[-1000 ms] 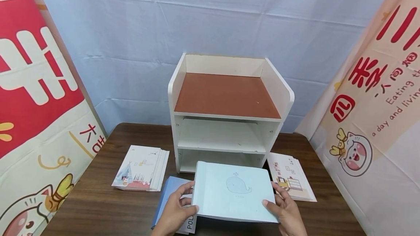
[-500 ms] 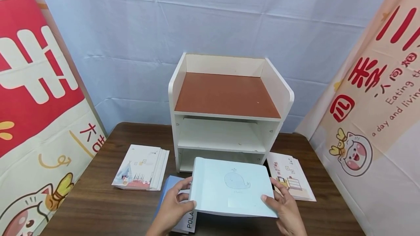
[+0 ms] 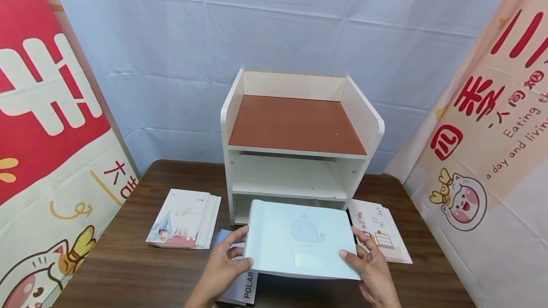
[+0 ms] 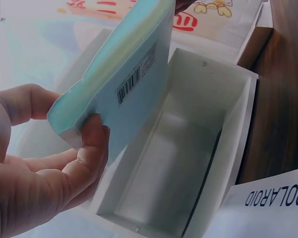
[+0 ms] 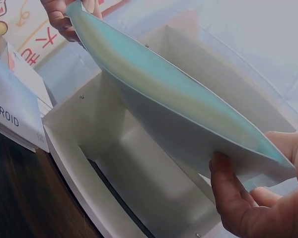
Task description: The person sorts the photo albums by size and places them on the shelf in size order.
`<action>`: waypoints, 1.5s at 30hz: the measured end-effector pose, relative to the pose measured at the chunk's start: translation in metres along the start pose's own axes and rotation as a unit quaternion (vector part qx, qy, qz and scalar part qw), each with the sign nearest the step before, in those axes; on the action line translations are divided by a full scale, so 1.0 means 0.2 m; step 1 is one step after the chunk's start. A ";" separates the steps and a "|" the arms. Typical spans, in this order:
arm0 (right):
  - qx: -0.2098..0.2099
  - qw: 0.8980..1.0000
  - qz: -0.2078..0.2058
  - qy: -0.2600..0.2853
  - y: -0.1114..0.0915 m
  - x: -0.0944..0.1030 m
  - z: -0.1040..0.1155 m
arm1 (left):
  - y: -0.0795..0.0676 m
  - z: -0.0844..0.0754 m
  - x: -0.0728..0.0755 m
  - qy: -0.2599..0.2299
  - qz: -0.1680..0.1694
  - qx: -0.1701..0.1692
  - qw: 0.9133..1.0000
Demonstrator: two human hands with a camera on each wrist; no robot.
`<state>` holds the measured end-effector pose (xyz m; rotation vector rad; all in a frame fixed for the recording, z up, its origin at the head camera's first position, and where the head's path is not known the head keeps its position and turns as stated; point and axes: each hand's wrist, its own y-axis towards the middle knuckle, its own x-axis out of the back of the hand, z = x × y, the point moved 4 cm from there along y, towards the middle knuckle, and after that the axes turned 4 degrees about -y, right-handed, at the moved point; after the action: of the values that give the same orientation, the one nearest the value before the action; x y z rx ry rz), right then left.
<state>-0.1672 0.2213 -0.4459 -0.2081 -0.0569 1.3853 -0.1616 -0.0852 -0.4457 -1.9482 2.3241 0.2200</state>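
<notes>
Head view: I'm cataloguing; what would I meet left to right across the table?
Stack of white tent-illustrated booklets, flat blue-and-white item lettered POLAROID, light-blue rectangular whale-print book, second stack of white illustrated booklets.

Looks like a curtained booth in here: creased pale-blue cloth backdrop (image 3: 171, 37), cream-and-red printed fabric banners (image 3: 55, 170) (cartoon cats (image 3: 464, 203), even!) flanking a dark-brown wood-grain table (image 3: 128, 260).

Pale blue book (image 3: 301, 251) here, I see, a darker blue line-drawn whale (image 3: 307, 231) on it; white shelf (image 3: 364, 113), reddish-brown top (image 3: 295, 125); dark brown wood-grain table (image 3: 128, 279); light blue curtain (image 3: 274, 23); and I'm catching red lettering (image 3: 467, 96) across the peach-and-white right-hand banner (image 3: 496, 217).
</notes>
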 end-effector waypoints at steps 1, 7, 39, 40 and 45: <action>0.007 1.000 0.003 0.000 0.00 0.00 0.00 | 0.00 0.00 0.00 -0.001 -0.001 0.000 1.000; 0.023 1.000 0.011 -0.004 0.00 -0.01 0.03 | 0.00 -0.03 0.00 0.005 -0.010 -0.002 1.000; 0.102 0.993 0.050 0.014 -0.03 -0.03 0.17 | 0.00 -0.18 0.01 0.025 -0.007 -0.014 1.000; 0.104 0.993 0.052 0.014 -0.03 -0.03 0.17 | 0.00 -0.18 0.01 0.026 -0.007 -0.015 1.000; 0.114 0.991 0.064 0.017 -0.03 -0.03 0.19 | 0.00 -0.21 0.00 0.030 -0.006 -0.019 0.999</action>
<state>-0.1691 0.2197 -0.4065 -0.0455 0.1448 1.5036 -0.1608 -0.0930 -0.4040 -2.0138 2.3604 0.2104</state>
